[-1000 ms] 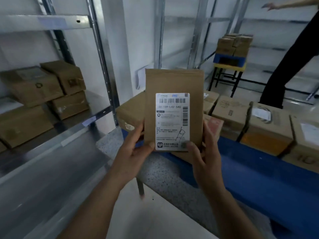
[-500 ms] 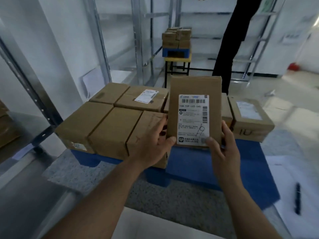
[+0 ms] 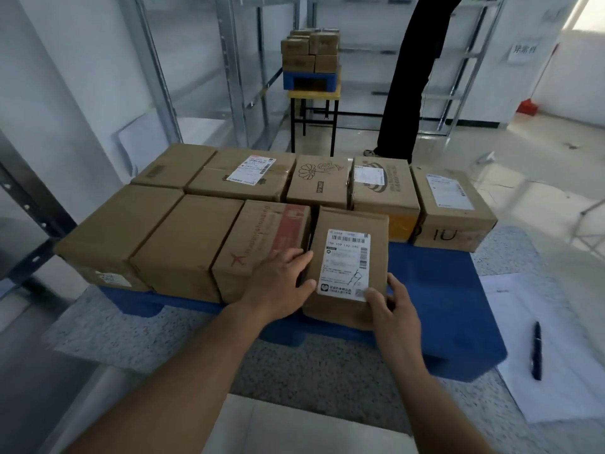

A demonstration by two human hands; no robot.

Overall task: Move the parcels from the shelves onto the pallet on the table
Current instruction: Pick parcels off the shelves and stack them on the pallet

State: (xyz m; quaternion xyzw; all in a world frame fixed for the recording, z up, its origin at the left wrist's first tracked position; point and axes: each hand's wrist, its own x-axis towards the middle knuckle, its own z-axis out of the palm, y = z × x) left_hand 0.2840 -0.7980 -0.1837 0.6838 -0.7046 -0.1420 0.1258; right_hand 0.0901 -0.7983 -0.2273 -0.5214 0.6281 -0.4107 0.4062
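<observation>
- The labelled parcel (image 3: 348, 267) lay on the blue pallet (image 3: 435, 290) at its near edge, label face up, with its long axis running from the near edge toward the far edge.
- It sat fourth in the near row, just right of the red-printed box (image 3: 262, 247); whether the two sides touched could not be told, because fingers covered the seam.
- The left hand (image 3: 278, 286) lay against the parcel's left side, thumb on the label's lower left corner, its fingers reaching over the top of the red-printed box; the grip here read as grasping the parcel's edge.
- The right hand (image 3: 394, 309) held the near right corner, thumb on the label's lower corner and fingers round the side; this grip too was grasping the parcel.
- Both hands were at the parcel's near end, so any push would travel along its long axis toward the orange-sided box (image 3: 384, 198) in the far row.
- Bare blue deck lay to the right of the parcel, toward the pallet's near right corner; that side looked free for drawing the right hand away.
- By my judgement the parcel was seated or nearly so, and the remaining move was to square it and let go.
- On the tabletop (image 3: 294, 365), right of the pallet, a pen (image 3: 537, 352) rested on white paper (image 3: 556, 388).
</observation>
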